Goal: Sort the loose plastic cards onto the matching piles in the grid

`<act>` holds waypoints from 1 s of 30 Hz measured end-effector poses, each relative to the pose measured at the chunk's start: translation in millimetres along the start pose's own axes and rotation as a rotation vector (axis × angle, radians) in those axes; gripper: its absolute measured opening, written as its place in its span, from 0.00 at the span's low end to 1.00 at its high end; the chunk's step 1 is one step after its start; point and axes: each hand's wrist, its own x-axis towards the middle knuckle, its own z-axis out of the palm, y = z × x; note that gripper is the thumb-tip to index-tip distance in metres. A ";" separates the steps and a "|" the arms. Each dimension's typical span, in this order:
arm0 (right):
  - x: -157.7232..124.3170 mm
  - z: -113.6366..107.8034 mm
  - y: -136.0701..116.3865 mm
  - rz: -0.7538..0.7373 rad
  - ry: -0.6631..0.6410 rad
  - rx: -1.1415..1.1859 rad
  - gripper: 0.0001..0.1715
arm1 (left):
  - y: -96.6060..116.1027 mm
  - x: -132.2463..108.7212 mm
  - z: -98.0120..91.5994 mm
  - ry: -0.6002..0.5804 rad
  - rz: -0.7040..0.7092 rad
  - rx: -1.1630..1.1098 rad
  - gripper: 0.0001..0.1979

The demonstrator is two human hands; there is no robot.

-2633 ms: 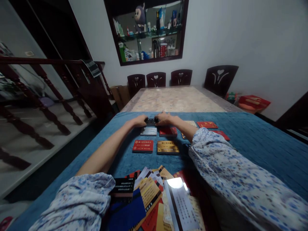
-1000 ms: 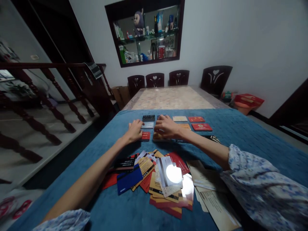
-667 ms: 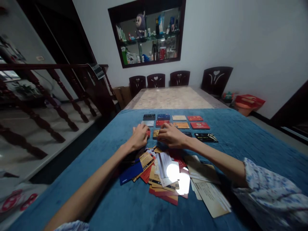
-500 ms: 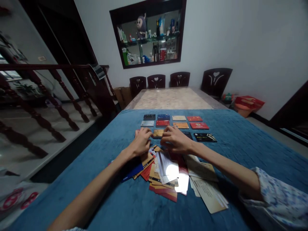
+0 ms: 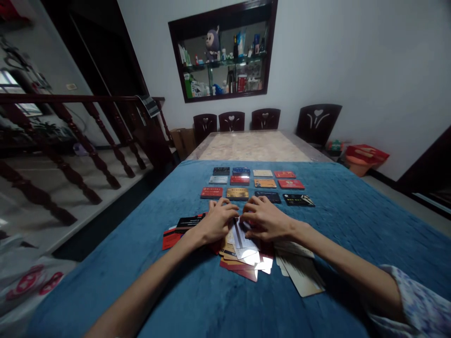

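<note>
A loose heap of plastic cards (image 5: 243, 256) lies on the blue cloth (image 5: 352, 216) in front of me. My left hand (image 5: 216, 221) rests on the heap's left side, fingers curled over the cards. My right hand (image 5: 268, 219) lies on the heap's right side, fingers bent toward a white card with a dark stripe (image 5: 241, 237). Whether either hand grips a card is hidden. Beyond the hands, cards are laid out in neat rows (image 5: 259, 184): red, gold, black, blue and white ones.
Pale paper slips (image 5: 299, 277) stick out at the heap's right. The marble tabletop (image 5: 253, 145) shows past the cloth, with dark wooden chairs (image 5: 319, 122) behind it. A wooden stair railing (image 5: 81, 136) runs along the left. A wall cabinet (image 5: 225, 51) holds bottles.
Both hands have drawn back from the far rows, where they set down a black card, to the loose heap near me. The view has pulled back with them.
</note>
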 end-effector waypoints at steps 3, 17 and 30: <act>-0.2 2.9 4.1 0.048 -0.026 0.005 0.22 | -0.5 -1.6 2.5 -0.044 0.020 -0.013 0.25; -4.8 4.0 14.2 0.100 0.022 0.019 0.15 | 9.6 -7.9 3.0 -0.060 0.037 0.122 0.15; -12.1 -14.2 -0.5 0.091 -0.146 0.038 0.28 | 11.8 -11.1 6.0 -0.011 0.042 0.082 0.09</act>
